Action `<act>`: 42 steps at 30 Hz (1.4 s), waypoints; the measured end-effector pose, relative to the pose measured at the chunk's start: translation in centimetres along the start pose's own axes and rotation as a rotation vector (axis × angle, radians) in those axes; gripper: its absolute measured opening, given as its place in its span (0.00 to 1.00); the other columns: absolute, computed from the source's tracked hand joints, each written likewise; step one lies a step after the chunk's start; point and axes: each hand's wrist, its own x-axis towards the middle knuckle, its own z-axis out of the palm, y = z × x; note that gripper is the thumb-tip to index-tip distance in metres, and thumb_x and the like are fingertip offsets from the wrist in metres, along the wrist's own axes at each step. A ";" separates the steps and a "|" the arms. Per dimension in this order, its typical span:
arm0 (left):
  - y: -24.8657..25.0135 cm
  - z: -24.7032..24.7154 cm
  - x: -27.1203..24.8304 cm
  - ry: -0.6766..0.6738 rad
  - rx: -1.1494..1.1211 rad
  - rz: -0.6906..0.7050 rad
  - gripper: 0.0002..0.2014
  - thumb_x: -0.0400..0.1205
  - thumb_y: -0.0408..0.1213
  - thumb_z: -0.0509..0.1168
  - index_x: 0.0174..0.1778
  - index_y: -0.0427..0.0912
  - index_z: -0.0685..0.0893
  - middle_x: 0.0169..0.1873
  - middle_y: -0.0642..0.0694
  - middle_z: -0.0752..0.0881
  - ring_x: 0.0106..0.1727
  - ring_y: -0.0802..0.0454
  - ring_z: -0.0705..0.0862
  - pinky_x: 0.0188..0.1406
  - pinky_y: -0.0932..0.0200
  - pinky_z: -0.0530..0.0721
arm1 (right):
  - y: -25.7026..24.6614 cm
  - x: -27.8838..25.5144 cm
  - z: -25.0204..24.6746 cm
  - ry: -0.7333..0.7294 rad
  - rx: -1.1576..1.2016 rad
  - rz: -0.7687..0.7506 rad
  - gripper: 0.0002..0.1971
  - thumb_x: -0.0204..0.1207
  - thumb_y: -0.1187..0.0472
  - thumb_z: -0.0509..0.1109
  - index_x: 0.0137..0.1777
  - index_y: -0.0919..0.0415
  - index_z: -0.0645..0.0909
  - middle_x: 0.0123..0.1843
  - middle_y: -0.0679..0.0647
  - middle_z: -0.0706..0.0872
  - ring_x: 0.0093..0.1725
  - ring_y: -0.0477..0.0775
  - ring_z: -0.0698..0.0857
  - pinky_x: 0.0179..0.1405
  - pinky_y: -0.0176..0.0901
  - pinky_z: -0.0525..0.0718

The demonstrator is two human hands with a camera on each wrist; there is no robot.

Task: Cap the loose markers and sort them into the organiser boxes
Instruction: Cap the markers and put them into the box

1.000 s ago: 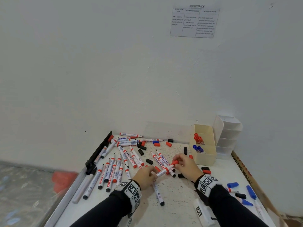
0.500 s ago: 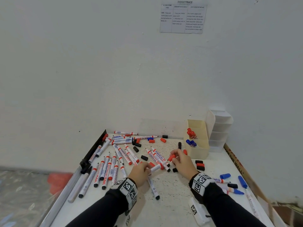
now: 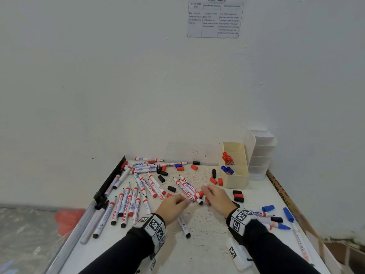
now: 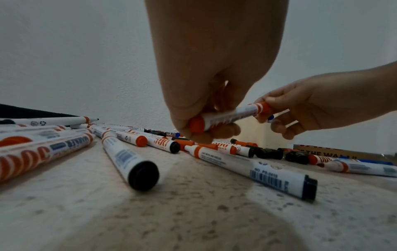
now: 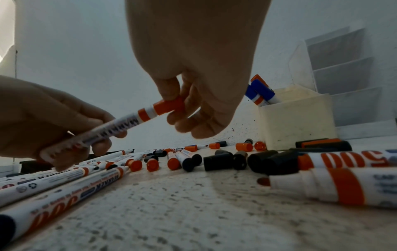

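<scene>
The head camera looks forward and down from above at the table point(image 3: 207, 244) and the wall behind it. Each wrist camera sits very low, close to the table surface, and looks along its hand. All three views share the red marker point(image 4: 227, 117) held between both hands.

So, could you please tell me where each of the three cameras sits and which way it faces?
Head: worn on the head, looking forward and down at the table and wall; both hands and sleeves show.
Left wrist: low over the table, looking along the left hand gripping the red marker.
Right wrist: low, looking along the right hand pinching the marker's cap, towards the cream box.
Both wrist views share the marker and the opposite hand.
</scene>
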 end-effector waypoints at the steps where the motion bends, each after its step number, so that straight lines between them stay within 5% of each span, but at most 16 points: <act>1: 0.3 0.1 -0.2 0.002 -0.013 0.031 0.12 0.82 0.48 0.62 0.55 0.46 0.81 0.43 0.51 0.83 0.40 0.60 0.79 0.44 0.64 0.78 | -0.2 0.0 0.0 0.018 -0.004 0.020 0.19 0.84 0.47 0.52 0.34 0.54 0.73 0.29 0.49 0.75 0.32 0.46 0.74 0.37 0.39 0.72; 3: 1.0 0.5 -0.4 0.019 0.005 0.073 0.14 0.80 0.51 0.64 0.54 0.47 0.82 0.42 0.50 0.84 0.43 0.54 0.82 0.46 0.61 0.80 | -0.4 0.1 0.1 0.062 0.007 0.060 0.23 0.84 0.46 0.51 0.29 0.54 0.69 0.26 0.49 0.70 0.30 0.47 0.71 0.34 0.40 0.68; 6: 2.1 0.8 -0.3 -0.022 0.046 0.059 0.17 0.85 0.51 0.56 0.42 0.43 0.81 0.31 0.48 0.77 0.32 0.53 0.75 0.37 0.58 0.76 | -0.8 0.2 0.2 0.094 0.029 0.087 0.23 0.84 0.49 0.52 0.27 0.55 0.67 0.25 0.50 0.67 0.29 0.47 0.69 0.33 0.41 0.66; 9: 3.0 0.4 -0.2 -0.201 -0.251 -0.140 0.21 0.85 0.55 0.50 0.34 0.46 0.74 0.23 0.53 0.70 0.20 0.57 0.65 0.19 0.65 0.64 | -1.1 0.1 0.1 0.107 0.137 0.050 0.21 0.85 0.52 0.52 0.28 0.56 0.66 0.26 0.50 0.65 0.28 0.46 0.67 0.32 0.40 0.66; 11: 3.0 0.4 -0.1 -0.282 -0.458 -0.207 0.22 0.84 0.58 0.49 0.32 0.47 0.71 0.19 0.55 0.66 0.17 0.58 0.60 0.16 0.68 0.58 | -1.5 0.1 -0.1 0.087 0.181 -0.004 0.20 0.85 0.53 0.53 0.29 0.56 0.66 0.25 0.50 0.66 0.27 0.46 0.67 0.31 0.39 0.67; 15: 3.7 0.6 0.4 -0.214 -0.464 -0.112 0.23 0.85 0.56 0.49 0.39 0.44 0.80 0.23 0.53 0.76 0.22 0.56 0.71 0.24 0.63 0.72 | -2.5 0.8 -1.8 0.022 0.142 -0.097 0.18 0.83 0.49 0.54 0.34 0.56 0.70 0.26 0.49 0.72 0.22 0.43 0.70 0.25 0.35 0.70; 18: 4.3 0.1 1.1 -0.155 -0.255 -0.068 0.26 0.86 0.55 0.43 0.55 0.44 0.82 0.46 0.50 0.82 0.46 0.53 0.79 0.56 0.56 0.77 | -3.8 1.5 -4.0 0.042 0.047 -0.194 0.12 0.81 0.49 0.59 0.40 0.54 0.76 0.32 0.47 0.81 0.25 0.42 0.77 0.26 0.30 0.76; 19: 4.1 -0.1 1.5 -0.117 -0.151 -0.074 0.23 0.87 0.54 0.43 0.56 0.44 0.79 0.49 0.49 0.80 0.48 0.54 0.77 0.59 0.56 0.76 | -4.3 1.9 -4.8 0.083 0.073 -0.215 0.09 0.81 0.51 0.60 0.44 0.54 0.77 0.35 0.47 0.83 0.27 0.43 0.78 0.25 0.29 0.76; 23: 3.0 -0.7 2.3 -0.064 0.266 -0.296 0.19 0.85 0.47 0.55 0.68 0.40 0.72 0.54 0.45 0.81 0.51 0.52 0.81 0.53 0.61 0.81 | -5.5 3.3 -8.6 0.471 0.143 -0.319 0.06 0.82 0.58 0.60 0.50 0.58 0.76 0.36 0.47 0.81 0.26 0.39 0.78 0.25 0.27 0.75; 26: 1.9 -0.1 2.2 -0.133 0.365 -0.421 0.25 0.84 0.51 0.56 0.71 0.38 0.70 0.39 0.50 0.76 0.39 0.58 0.76 0.30 0.70 0.72 | -5.4 3.9 -11.1 0.682 0.025 -0.411 0.06 0.82 0.61 0.60 0.50 0.61 0.76 0.36 0.48 0.79 0.32 0.38 0.83 0.32 0.27 0.76; 27: 1.6 0.2 2.2 -0.147 0.384 -0.444 0.27 0.82 0.54 0.58 0.71 0.38 0.71 0.38 0.50 0.75 0.37 0.59 0.76 0.30 0.71 0.73 | -5.0 4.4 -11.7 0.703 -0.029 -0.399 0.07 0.82 0.61 0.60 0.52 0.63 0.77 0.39 0.50 0.80 0.38 0.42 0.83 0.39 0.30 0.77; 29: 0.8 0.7 2.4 -0.156 0.396 -0.464 0.30 0.77 0.54 0.66 0.70 0.39 0.71 0.49 0.49 0.81 0.46 0.57 0.80 0.46 0.67 0.81 | -3.7 5.3 -12.4 0.666 -0.168 -0.340 0.10 0.82 0.63 0.59 0.57 0.68 0.79 0.49 0.55 0.80 0.49 0.50 0.80 0.50 0.34 0.74; 32: 0.2 1.0 2.8 -0.151 0.381 -0.483 0.31 0.74 0.50 0.71 0.69 0.38 0.71 0.63 0.45 0.79 0.62 0.52 0.79 0.62 0.62 0.80 | -1.8 6.3 -12.3 0.578 -0.311 -0.296 0.12 0.82 0.66 0.59 0.60 0.69 0.79 0.57 0.60 0.80 0.51 0.47 0.76 0.51 0.26 0.67; 37: -0.2 0.5 3.6 -0.098 0.300 -0.472 0.17 0.77 0.47 0.68 0.56 0.41 0.77 0.40 0.50 0.77 0.39 0.58 0.77 0.50 0.66 0.81 | -1.3 6.9 -12.5 0.743 -0.161 -0.258 0.13 0.83 0.67 0.56 0.62 0.69 0.77 0.60 0.63 0.78 0.53 0.56 0.80 0.55 0.37 0.74; 42: -0.3 0.3 4.1 -0.009 0.099 -0.412 0.14 0.77 0.42 0.70 0.51 0.45 0.73 0.38 0.52 0.75 0.41 0.55 0.78 0.41 0.65 0.81 | -0.9 7.3 -14.4 0.883 -0.202 -0.333 0.14 0.83 0.68 0.57 0.63 0.71 0.78 0.60 0.67 0.77 0.52 0.57 0.79 0.55 0.38 0.74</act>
